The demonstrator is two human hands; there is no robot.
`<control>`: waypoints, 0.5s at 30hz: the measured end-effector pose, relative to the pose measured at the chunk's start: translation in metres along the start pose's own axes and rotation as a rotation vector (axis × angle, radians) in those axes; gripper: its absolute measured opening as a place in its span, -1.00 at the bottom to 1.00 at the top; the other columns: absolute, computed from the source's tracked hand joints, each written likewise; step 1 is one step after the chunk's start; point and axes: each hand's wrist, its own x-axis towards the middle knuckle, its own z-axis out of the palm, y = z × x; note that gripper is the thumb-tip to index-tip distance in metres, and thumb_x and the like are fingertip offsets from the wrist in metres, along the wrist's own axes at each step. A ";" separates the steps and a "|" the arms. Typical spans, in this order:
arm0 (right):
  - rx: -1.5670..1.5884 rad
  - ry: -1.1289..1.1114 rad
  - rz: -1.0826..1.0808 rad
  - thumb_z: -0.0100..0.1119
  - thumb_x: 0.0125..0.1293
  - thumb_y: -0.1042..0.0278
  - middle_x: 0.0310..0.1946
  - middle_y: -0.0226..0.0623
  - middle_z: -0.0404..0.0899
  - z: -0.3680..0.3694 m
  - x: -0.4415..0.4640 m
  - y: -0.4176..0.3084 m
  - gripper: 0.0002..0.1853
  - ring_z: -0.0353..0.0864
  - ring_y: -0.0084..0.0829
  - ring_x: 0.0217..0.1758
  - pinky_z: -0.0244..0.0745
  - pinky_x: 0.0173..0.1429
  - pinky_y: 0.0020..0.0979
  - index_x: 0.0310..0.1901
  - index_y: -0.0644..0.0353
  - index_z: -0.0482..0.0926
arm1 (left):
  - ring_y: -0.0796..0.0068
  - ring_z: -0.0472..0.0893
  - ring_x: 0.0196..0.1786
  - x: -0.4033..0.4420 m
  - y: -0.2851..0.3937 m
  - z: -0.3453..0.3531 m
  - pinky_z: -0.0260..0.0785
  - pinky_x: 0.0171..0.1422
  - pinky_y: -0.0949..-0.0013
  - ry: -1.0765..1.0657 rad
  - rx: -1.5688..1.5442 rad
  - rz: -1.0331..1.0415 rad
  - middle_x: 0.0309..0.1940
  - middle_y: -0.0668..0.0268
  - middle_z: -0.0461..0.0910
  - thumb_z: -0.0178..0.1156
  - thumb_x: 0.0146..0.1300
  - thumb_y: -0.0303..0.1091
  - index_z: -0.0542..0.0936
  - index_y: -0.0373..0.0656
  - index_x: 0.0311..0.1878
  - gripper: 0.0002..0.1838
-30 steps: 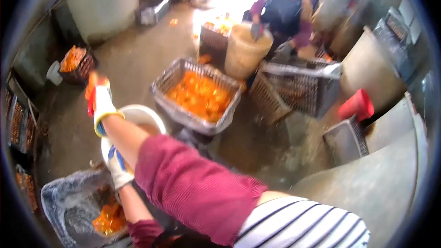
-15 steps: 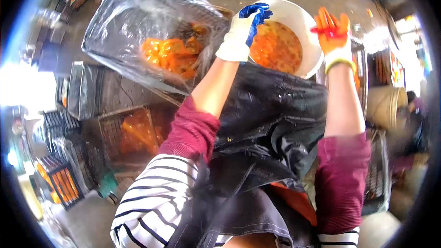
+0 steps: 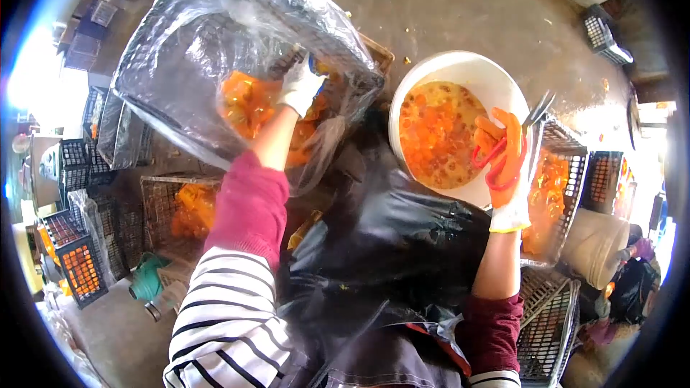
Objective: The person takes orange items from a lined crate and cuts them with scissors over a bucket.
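My left hand (image 3: 300,88), in a white glove with blue on its palm side, reaches into a crate lined with clear plastic (image 3: 187,11). Glossy orange bundles (image 3: 248,104) lie in that crate, right beside the hand. Its fingertips are hidden, so their grip does not show. Scissors (image 3: 537,109) with red handles are in my right hand (image 3: 505,158), which wears an orange-coated glove; the blades point up and to the right. This hand is over the right rim of a white bucket (image 3: 460,61) holding orange pieces in cloudy liquid (image 3: 440,133).
Right of the bucket stands a black crate (image 3: 575,165) with orange bundles. Another crate (image 3: 154,208) with orange contents is at lower left. A beige bucket (image 3: 593,244) and a dark crate (image 3: 546,323) are at right. A black apron (image 3: 388,251) covers my lap.
My left hand has moved left and down from the bucket's rim into the lined crate. My right hand has closed from spread fingers around the scissors, whose blades now show. The view has shifted.
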 end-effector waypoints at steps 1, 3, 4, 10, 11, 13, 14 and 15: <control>-0.061 -0.005 0.013 -0.15 0.49 0.24 -0.06 -0.19 0.53 0.008 -0.001 -0.013 -0.67 0.64 -0.42 -0.18 0.49 -0.14 -0.54 0.12 0.24 0.43 | 0.03 0.47 0.18 0.013 -0.002 0.013 0.31 0.28 0.14 -0.069 0.112 -0.014 0.16 -0.02 0.46 0.38 0.02 -0.05 0.27 -0.14 0.34 -0.16; -0.130 -0.024 0.020 -0.15 0.47 0.31 -0.08 -0.23 0.54 0.013 0.000 -0.023 -0.70 0.63 -0.47 -0.24 0.44 -0.21 -0.55 0.11 0.23 0.45 | 0.04 0.46 0.20 0.027 0.010 0.022 0.29 0.30 0.17 -0.148 0.135 -0.111 0.17 -0.02 0.45 0.39 0.01 -0.03 0.24 -0.15 0.35 -0.13; -0.165 -0.031 0.029 -0.15 0.47 0.35 -0.10 -0.25 0.54 0.013 0.001 -0.025 -0.71 0.62 -0.49 -0.27 0.42 -0.24 -0.55 0.11 0.23 0.45 | 0.05 0.46 0.20 0.032 0.017 0.025 0.29 0.32 0.18 -0.192 0.149 -0.157 0.17 -0.03 0.45 0.39 0.00 -0.02 0.22 -0.16 0.36 -0.11; -0.288 -0.062 -0.033 -0.19 0.47 0.11 -0.09 -0.05 0.60 0.004 0.007 -0.024 -0.58 0.60 -0.40 -0.12 0.45 -0.04 -0.44 0.18 0.19 0.42 | 0.04 0.52 0.12 0.022 0.033 -0.014 0.34 0.25 0.23 -0.352 -0.126 -0.002 0.01 -0.04 0.56 0.37 0.03 -0.11 0.46 -0.20 0.16 -0.35; -0.275 -0.082 -0.044 -0.21 0.47 0.12 -0.09 -0.05 0.60 0.003 0.008 -0.024 -0.58 0.60 -0.39 -0.11 0.46 -0.02 -0.43 0.18 0.19 0.41 | 0.05 0.52 0.13 0.023 0.027 -0.001 0.34 0.24 0.22 -0.336 0.018 0.006 0.02 -0.02 0.56 0.36 0.03 -0.10 0.47 -0.19 0.15 -0.38; -0.239 -0.132 -0.081 -0.24 0.48 0.15 -0.08 -0.03 0.60 0.003 0.011 -0.025 -0.59 0.60 -0.38 -0.08 0.48 0.02 -0.41 0.19 0.21 0.39 | 0.06 0.52 0.13 0.025 0.033 -0.002 0.34 0.23 0.21 -0.343 0.197 -0.023 0.05 0.01 0.55 0.34 0.05 -0.09 0.48 -0.19 0.13 -0.40; -0.222 -0.157 -0.101 -0.26 0.49 0.17 -0.08 -0.03 0.59 0.002 0.011 -0.026 -0.59 0.60 -0.38 -0.07 0.49 0.04 -0.40 0.20 0.21 0.39 | 0.07 0.52 0.14 0.025 0.037 -0.004 0.34 0.23 0.21 -0.367 0.231 -0.059 0.06 0.01 0.55 0.33 0.05 -0.09 0.48 -0.20 0.12 -0.41; -0.204 -0.134 -0.087 -0.24 0.48 0.14 -0.08 -0.03 0.59 0.000 0.009 -0.025 -0.58 0.61 -0.38 -0.08 0.48 0.00 -0.43 0.20 0.21 0.38 | 0.04 0.51 0.14 0.025 0.038 0.002 0.34 0.22 0.21 -0.310 0.339 -0.015 0.07 0.02 0.54 0.30 0.07 -0.09 0.49 -0.21 0.11 -0.43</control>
